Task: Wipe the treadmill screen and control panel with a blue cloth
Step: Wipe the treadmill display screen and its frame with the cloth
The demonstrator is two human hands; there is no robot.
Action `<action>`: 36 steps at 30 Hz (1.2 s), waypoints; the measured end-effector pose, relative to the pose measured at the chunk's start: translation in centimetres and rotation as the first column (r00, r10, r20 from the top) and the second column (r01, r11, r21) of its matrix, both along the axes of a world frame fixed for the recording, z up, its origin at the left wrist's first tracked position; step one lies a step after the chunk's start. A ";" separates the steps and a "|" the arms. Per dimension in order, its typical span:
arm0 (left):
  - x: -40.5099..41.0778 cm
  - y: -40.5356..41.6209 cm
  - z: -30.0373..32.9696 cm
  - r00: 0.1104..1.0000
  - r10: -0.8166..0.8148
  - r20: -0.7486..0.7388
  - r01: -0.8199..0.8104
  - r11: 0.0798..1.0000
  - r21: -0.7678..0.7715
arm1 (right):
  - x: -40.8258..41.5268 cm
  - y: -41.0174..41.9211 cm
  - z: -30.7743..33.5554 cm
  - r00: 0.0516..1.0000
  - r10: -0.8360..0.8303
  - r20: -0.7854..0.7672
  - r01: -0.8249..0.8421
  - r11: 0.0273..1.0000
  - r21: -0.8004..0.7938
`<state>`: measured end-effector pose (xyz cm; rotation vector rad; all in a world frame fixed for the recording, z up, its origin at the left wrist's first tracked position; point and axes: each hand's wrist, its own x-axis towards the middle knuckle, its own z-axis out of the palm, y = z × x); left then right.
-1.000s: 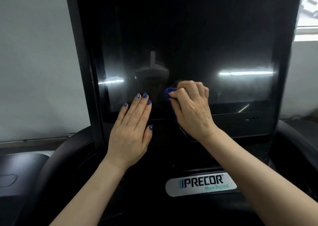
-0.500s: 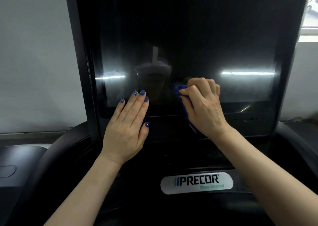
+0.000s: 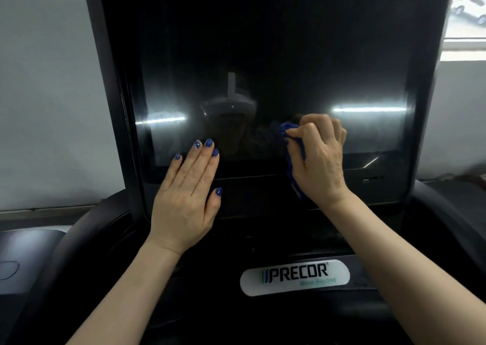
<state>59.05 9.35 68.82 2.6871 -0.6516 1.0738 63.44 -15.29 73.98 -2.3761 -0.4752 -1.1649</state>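
A big, shiny black glass treadmill screen (image 3: 276, 68) stands tall and fills most of the view. It is dark, and it mirrors two bright strips of light, one toward 9 o'clock and one toward 3 o'clock.

The right hand (image 3: 319, 160) sits a little toward 4 o'clock from the middle of the view. Its fingers are curled tight around a small, soft, bunched-up blue cloth (image 3: 289, 131). The cloth peeks out by the thumb at the hand's 10 o'clock side and hangs down under the palm. The hand pushes the cloth on the low part of the screen, just above the bottom edge of the glass.

The left hand (image 3: 188, 197) lies at about 7 o'clock from the middle. Its fingers are straight and close together, pointing up toward 1 o'clock. It lies flat on the glass, with the fingertips on the screen and the palm over the dark flat black control panel (image 3: 252, 194) just below it. The nails are painted blue. The two hands are near each other but do not touch.

At 6 o'clock, below the panel, is a white oval plastic badge (image 3: 294, 277) that says PRECOR. At 9 o'clock there is a plain pale grey wall (image 3: 47, 94). At 2 o'clock a bright window (image 3: 466, 16) shows white cars outside.
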 end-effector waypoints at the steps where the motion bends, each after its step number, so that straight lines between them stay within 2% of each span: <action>1: -0.1 -0.1 0.1 1.000 -0.005 -0.010 0.005 1.000 -0.012 | 0.0 0.2 -0.1 1.000 -0.013 0.001 0.013 1.000 0.014; 9: 0.2 -5.4 1.7 0.995 -0.090 -0.035 0.087 0.994 -0.065 | -0.1 0.1 0.0 1.000 -0.010 0.006 0.010 1.000 -0.006; 15: 0.9 -5.9 0.7 0.998 -0.050 -0.027 0.050 0.999 0.002 | -0.3 -1.8 -0.6 1.000 0.017 -0.002 -0.017 0.996 -0.092; 21: 1.0 -6.2 0.7 0.999 -0.044 -0.014 0.044 0.999 -0.017 | 0.4 -1.1 0.3 0.996 -0.086 0.012 0.085 0.996 0.039; 26: 0.9 -6.1 0.6 0.999 -0.048 -0.014 0.048 0.999 -0.014 | -0.3 -2.8 -0.6 1.000 0.012 0.014 -0.010 0.994 -0.105; 32: 0.9 -6.1 0.6 0.999 -0.037 0.004 0.037 0.999 -0.016 | 0.5 -1.7 0.1 0.993 -0.114 0.013 0.113 0.992 0.054; 36: 0.9 -6.1 0.6 0.999 -0.038 -0.005 0.038 0.999 -0.008 | 0.0 -3.5 -0.5 0.999 0.005 0.036 -0.002 0.996 -0.091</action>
